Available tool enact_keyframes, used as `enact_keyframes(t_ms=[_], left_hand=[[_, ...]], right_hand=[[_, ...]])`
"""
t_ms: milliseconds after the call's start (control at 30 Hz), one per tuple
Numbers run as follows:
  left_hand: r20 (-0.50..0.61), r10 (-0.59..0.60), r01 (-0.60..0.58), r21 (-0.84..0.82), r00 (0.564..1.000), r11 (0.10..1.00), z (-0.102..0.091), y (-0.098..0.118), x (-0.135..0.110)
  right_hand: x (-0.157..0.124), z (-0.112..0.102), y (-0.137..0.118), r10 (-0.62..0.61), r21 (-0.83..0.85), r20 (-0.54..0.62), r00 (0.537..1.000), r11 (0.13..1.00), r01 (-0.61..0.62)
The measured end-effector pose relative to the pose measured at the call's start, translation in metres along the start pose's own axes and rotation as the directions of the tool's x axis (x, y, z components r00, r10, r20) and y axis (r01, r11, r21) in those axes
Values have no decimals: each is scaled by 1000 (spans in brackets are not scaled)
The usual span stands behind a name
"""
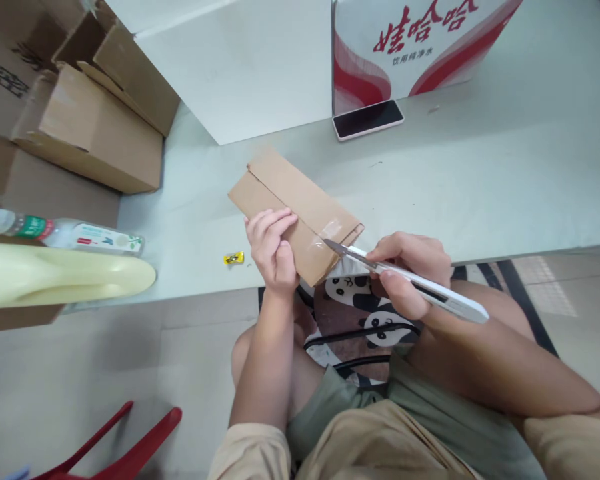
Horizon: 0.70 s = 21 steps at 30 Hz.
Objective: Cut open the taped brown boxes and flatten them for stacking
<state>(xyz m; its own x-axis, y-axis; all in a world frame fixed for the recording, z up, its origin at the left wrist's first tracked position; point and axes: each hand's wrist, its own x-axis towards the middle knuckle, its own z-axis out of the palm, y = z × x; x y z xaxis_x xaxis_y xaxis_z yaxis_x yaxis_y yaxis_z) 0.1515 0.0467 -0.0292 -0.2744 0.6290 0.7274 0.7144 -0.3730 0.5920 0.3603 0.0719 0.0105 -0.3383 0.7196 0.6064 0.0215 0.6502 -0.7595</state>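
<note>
A small brown cardboard box point(290, 193) lies at the near edge of the pale table point(505, 173), its flap seam sealed with clear tape. My left hand point(271, 248) presses on the box's near left corner with the fingers curled over it. My right hand point(410, 272) is closed round a white utility knife point(420, 287). The knife's blade tip touches the taped seam at the box's near right end.
Open cardboard boxes point(95, 113) stand at the far left. A water bottle point(65, 232) and a cream plastic object point(55, 275) lie at the left edge. A small yellow wrapper point(234, 257) lies near the box. A phone point(368, 119) leans by a red-and-white carton point(415, 47). Red chair point(125, 453) below.
</note>
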Motion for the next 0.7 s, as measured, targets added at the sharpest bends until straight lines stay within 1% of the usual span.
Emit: enact_keyframes(t_ms=[167, 267, 333, 400, 600, 700], left_hand=[[-5, 8, -8, -2, 1000, 1000, 1, 0, 1], [-6, 13, -13, 1, 1000, 1000, 0, 0, 1], [-3, 15, -15, 9, 1000, 1000, 0, 1, 1], [2, 15, -15, 18, 1000, 1000, 0, 0, 0], [5, 38, -38, 5, 999, 999, -1, -2, 0], [6, 39, -39, -1, 999, 999, -2, -2, 0]], right_hand=[[-1, -2, -1, 45, 39, 13, 999, 998, -46], [-5, -2, 2, 121, 135, -8, 993, 984, -119], [-8, -2, 5, 190, 217, -12, 982, 959, -183], [-11, -2, 7, 230, 273, -12, 973, 937, -218], [-13, -3, 6, 229, 342, -76, 971, 920, -190], [-5, 0, 7, 183, 318, -216, 959, 942, -108]])
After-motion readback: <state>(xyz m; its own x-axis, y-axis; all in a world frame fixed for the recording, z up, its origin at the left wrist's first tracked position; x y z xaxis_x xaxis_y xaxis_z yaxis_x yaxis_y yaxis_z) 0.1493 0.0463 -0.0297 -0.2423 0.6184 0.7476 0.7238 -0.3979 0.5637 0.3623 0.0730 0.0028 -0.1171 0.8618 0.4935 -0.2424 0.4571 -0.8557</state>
